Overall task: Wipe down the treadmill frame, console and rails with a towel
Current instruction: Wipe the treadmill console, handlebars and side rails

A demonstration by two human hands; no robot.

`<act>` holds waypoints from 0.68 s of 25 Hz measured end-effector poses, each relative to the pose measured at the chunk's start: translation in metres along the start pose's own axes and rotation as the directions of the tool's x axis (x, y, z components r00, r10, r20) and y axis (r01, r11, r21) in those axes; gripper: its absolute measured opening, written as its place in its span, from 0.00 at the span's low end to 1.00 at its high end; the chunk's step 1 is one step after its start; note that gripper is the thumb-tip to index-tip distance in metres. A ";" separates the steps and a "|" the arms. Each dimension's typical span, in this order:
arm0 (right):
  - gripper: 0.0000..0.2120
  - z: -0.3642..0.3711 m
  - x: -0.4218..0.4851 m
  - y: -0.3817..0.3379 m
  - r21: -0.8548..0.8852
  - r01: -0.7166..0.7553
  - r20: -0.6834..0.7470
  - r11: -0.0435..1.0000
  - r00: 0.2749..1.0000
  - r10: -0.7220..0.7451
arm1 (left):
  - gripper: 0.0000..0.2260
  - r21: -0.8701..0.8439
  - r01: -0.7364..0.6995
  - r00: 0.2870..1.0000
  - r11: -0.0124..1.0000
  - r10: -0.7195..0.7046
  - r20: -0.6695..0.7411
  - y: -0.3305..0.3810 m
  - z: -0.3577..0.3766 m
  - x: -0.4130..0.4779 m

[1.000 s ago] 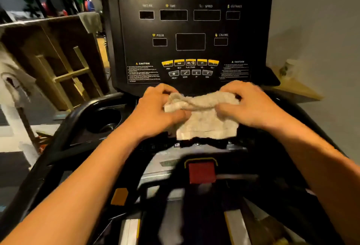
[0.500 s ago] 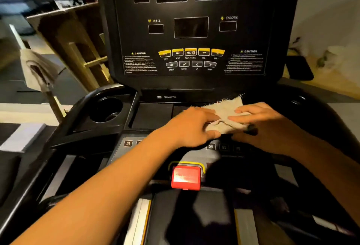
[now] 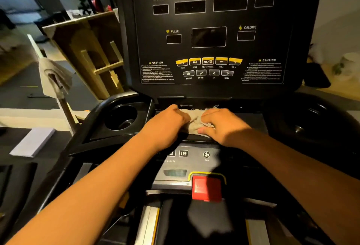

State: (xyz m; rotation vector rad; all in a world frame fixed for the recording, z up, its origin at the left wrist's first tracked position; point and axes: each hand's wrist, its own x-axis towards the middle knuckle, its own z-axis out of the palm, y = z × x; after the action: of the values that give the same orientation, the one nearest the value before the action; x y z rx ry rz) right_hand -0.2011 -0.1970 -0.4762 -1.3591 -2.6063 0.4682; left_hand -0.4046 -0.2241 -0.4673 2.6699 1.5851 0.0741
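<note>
A crumpled beige towel point(image 3: 194, 122) lies bunched on the flat black shelf just below the treadmill console point(image 3: 212, 36). My left hand point(image 3: 167, 124) grips its left side with curled fingers. My right hand point(image 3: 224, 126) holds its right side, fingers bent over the cloth. Most of the towel is hidden under both hands. Below them sit the grey key panel point(image 3: 183, 154) and the red stop button point(image 3: 206, 190). The console's displays are dark.
A cup holder point(image 3: 121, 117) is sunk into the left of the shelf, another point(image 3: 303, 122) into the right. Left of the treadmill stand a wooden frame point(image 3: 91, 54) and a cloth draped over a post point(image 3: 55, 78). The belt point(image 3: 198, 225) runs below.
The towel went from spread between both hands in front of the console down onto the shelf, then got bunched up tighter there. Both hands moved closer together.
</note>
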 end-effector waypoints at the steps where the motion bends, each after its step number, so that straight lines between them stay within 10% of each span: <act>1: 0.14 0.008 0.010 -0.014 0.046 0.022 -0.032 0.999 0.999 -0.021 | 0.13 0.024 0.019 1.000 1.000 -0.020 0.001 -0.014 -0.002 -0.008; 6: 0.10 0.017 0.040 -0.053 -0.016 0.044 -0.025 0.999 0.999 -0.045 | 0.13 0.001 0.147 0.989 0.989 -0.147 0.004 -0.050 -0.005 -0.028; 17: 0.08 -0.043 -0.058 0.046 -0.249 -0.155 0.119 0.956 0.975 0.189 | 0.07 -0.232 -0.096 0.994 0.968 0.106 0.033 0.064 0.010 0.043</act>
State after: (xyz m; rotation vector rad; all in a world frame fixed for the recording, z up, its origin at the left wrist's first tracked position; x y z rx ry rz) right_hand -0.1201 -0.2108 -0.4519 -1.6990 -2.7425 0.2907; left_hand -0.3273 -0.2167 -0.4728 2.5509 1.3357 0.1876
